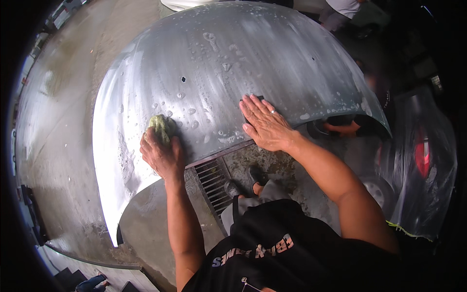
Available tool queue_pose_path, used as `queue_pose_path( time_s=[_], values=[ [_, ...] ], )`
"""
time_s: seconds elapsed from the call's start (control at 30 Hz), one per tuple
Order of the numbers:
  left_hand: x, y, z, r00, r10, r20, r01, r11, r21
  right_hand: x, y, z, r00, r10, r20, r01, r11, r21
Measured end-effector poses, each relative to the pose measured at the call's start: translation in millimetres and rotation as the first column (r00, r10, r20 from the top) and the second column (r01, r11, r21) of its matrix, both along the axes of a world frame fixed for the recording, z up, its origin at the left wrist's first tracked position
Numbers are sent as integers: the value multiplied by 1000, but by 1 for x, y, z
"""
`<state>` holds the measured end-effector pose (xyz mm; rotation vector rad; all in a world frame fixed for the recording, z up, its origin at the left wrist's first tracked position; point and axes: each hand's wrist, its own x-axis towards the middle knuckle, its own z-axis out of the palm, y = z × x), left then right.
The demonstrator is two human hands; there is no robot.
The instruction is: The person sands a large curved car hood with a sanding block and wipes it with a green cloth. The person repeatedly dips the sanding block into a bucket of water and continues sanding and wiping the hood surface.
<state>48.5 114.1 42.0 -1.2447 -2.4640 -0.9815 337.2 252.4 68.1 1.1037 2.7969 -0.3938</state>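
A wet silver car hood point(272, 53), dotted with soap suds, spreads out in front of me. Near its left front edge my left hand point(164, 153) is closed around a yellow-green sponge point(162, 127), which rests against the metal. My right hand point(265, 121) presses down on the hood farther right, its fingers straight and close together. Beneath those fingers lies a dark flat pad point(245, 116); only its edges show, so its exact kind is hidden. A ring sits on one finger of that hand.
Below the hood's near edge a metal drain grate point(212, 187) crosses the wet concrete floor point(63, 160), near my feet. At the right stands a car under clear plastic sheeting point(413, 160). Another person's arm point(344, 128) shows beyond the hood's right edge, and someone else stands at the far right.
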Motion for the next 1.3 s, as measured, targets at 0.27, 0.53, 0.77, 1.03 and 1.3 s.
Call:
queue_pose_path(
  time_s=[0.27,0.53,0.77,1.03,1.3],
  values=[
    [0,-5,-1,999,3,38,-4,1000,28,32,12,11,998,17,60,-13,998,-57],
    [8,4,-1,995,79,-62,-83,994,-64,29,44,19,1000,-6,7,6,999,-46],
    [9,9,-6,990,93,-107,-99,994,-56,33,47,19,1000,3,0,-3,1000,-25],
    [10,12,-6,987,111,-112,-120,990,-78,41,39,17,1000,21,12,-20,998,-63],
    [6,10,-9,983,123,-138,-135,988,-77,47,24,14,997,71,-32,-72,997,-39]
  ],
)
